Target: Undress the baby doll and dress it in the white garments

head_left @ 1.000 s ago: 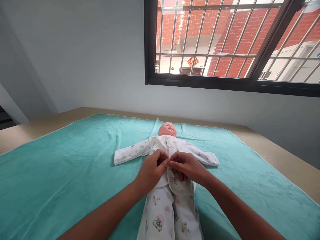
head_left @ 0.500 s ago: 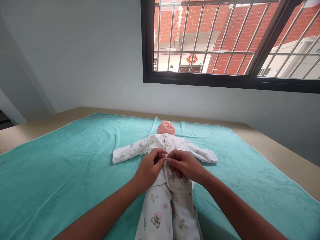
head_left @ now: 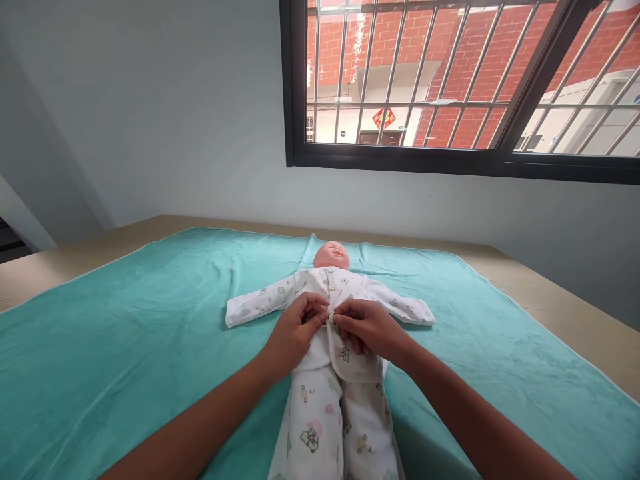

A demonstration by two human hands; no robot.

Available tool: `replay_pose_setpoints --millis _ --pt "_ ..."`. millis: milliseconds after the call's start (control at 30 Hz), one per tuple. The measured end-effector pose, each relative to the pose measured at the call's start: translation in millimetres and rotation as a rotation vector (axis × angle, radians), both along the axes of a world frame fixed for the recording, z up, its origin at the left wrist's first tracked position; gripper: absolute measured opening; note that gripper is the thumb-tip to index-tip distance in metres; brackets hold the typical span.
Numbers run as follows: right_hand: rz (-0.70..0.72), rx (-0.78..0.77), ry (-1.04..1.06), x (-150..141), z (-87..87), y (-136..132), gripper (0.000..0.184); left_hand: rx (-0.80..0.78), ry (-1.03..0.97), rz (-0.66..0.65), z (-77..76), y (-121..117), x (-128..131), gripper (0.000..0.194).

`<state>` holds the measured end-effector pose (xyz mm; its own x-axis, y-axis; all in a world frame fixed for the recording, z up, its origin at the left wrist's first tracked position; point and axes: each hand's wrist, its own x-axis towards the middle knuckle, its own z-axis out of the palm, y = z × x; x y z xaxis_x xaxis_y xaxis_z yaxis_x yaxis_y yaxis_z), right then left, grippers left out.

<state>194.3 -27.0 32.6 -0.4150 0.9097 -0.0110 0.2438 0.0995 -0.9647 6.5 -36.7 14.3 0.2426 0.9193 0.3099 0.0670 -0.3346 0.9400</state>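
Observation:
A baby doll (head_left: 331, 254) lies on its back, dressed in a white printed baby shirt (head_left: 313, 357) and matching baby pants (head_left: 320, 427). Both sleeves stretch out to the sides. At the shirt's front opening, my left hand (head_left: 300, 328) pinches the cloth edge beside a small pale button (head_left: 331, 319). From the other side, my right hand (head_left: 369, 328) is closed on the shirt's front flap by that button, thumb and forefinger together. The fingertips of both hands nearly meet. Exactly how the button sits in the cloth is hard to make out.
A turquoise blanket (head_left: 150, 320) with soft wrinkles lies under the doll, over a light wooden tabletop (head_left: 530, 287). Behind it rises a grey-white wall (head_left: 200, 133). A dark-framed window (head_left: 400, 157) with metal bars is at the upper right.
My left hand has shifted slightly left and up along the opening, and the button shows more plainly between the fingertips. The right hand keeps nearly the same place and pinch.

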Motion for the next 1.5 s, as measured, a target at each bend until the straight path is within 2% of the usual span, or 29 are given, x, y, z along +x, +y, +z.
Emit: replay_pose_setpoints --millis 133,300,467,567,633,700,767,800,867,1033,1133,1233,1400,1500 --pt "-0.016 0.002 -0.003 0 0.3 0 0.026 0.073 0.076 0.044 -2.7 1 0 0.014" --pt "-0.04 -0.033 0.037 1 0.4 2 0.026 0.311 0.217 0.131 -5.0 5 -6 0.007" --pt "-0.117 0.018 0.107 -2 -4.3 0 0.025 0.52 0.383 -0.002 -0.7 6 -20 0.01" --pt "-0.258 0.201 0.115 -3 -13.1 -15 0.022 0.643 0.498 -0.084 3.2 1 -26 0.012" --pt "-0.316 0.421 0.053 -1 -20.2 -33 0.017 0.7 0.565 -0.121 7.4 -6 -27 0.013" --pt "-0.226 0.699 -0.067 7 -26.1 -53 0.01 0.722 0.637 -0.157 12.8 -14 -27 0.018" --pt "-0.056 0.932 -0.205 18 -29.0 -69 0.01 0.712 0.708 -0.172 18.1 -22 -25 0.02" --pt "-0.009 1.015 -0.264 24 -29.2 -74 0.015 0.696 0.738 -0.158 20.0 -25 -23 0.018" --pt "-0.005 1.118 -0.36 35 -27.3 -78 0.023 0.672 0.78 -0.103 21.9 -30 -20 0.013" --pt "-0.08 1.178 -0.475 42 -21.1 -70 0.021 0.771 0.777 -0.049 19.7 -37 -15 0.01" --pt "-0.086 1.183 -0.491 38 -22.0 -71 0.01 0.845 0.686 -0.06 21.8 -42 -12 0.015" --pt "-0.089 1.225 -0.507 34 -23.8 -76 0.015 0.889 0.624 -0.091 27.6 -43 -10 0.017" --pt "-0.115 1.26 -0.466 34 -21.6 -79 0.014 0.875 0.647 -0.186 33.2 -42 -10 0.02" --pt "-0.043 1.261 -0.475 34 -18.8 -81 0.014 0.812 0.607 -0.237 28.6 -43 -13 0.019"
